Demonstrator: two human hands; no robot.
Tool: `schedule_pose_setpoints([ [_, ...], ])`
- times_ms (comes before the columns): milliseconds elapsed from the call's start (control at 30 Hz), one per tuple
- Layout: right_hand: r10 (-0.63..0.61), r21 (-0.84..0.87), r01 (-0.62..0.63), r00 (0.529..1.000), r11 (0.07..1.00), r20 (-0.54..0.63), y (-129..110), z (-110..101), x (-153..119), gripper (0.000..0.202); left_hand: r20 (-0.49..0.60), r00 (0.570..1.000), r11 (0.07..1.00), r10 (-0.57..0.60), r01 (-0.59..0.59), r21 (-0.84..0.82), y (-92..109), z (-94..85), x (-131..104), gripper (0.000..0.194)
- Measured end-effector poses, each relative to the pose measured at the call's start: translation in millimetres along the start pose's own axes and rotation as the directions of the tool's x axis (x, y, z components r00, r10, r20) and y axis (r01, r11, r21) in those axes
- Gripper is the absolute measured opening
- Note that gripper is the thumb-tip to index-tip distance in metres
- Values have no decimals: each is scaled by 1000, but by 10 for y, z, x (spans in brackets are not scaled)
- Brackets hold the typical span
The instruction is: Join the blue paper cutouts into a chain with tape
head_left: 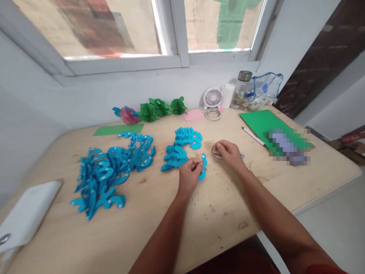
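Note:
A small curved blue paper cutout (203, 174) with a white patch near its top is pinched between the fingers of my left hand (189, 175). To the right, my right hand (229, 152) has its fingers closed at the rim of a roll of tape (214, 155) that rests on the table; the fingertips partly cover it. Just beyond my left hand lie two bunches of folded blue paper cutouts, a nearer bunch (174, 156) and a farther bunch (188, 137). A large heap of blue cutouts (114, 163) with white patches spreads across the left of the table.
Along the wall stand green paper shapes (161, 107), a pink and blue paper piece (128, 114), a small fan (213, 98), another tape roll (213, 114) and a bottle (241, 89). A green sheet (268, 120) and pen (253, 136) lie right; a white device (30, 213) sits left.

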State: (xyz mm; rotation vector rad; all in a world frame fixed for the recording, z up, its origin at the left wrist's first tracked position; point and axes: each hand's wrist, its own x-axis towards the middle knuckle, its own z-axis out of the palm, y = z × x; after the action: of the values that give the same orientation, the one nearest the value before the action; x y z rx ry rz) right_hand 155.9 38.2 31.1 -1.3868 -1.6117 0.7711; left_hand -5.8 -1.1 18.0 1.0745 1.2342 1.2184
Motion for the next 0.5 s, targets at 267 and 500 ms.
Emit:
schedule_pose_setpoints([
  [267, 41, -639, -59, 998, 767, -43, 122, -186, 68, 20, -6, 999, 999, -37, 37, -17, 4, 4, -1, 9],
  [500, 37, -726, 70, 991, 684, 131, 110, -170, 43, 23, -9, 999, 999, -31, 31, -7, 3, -1, 1, 9],
])
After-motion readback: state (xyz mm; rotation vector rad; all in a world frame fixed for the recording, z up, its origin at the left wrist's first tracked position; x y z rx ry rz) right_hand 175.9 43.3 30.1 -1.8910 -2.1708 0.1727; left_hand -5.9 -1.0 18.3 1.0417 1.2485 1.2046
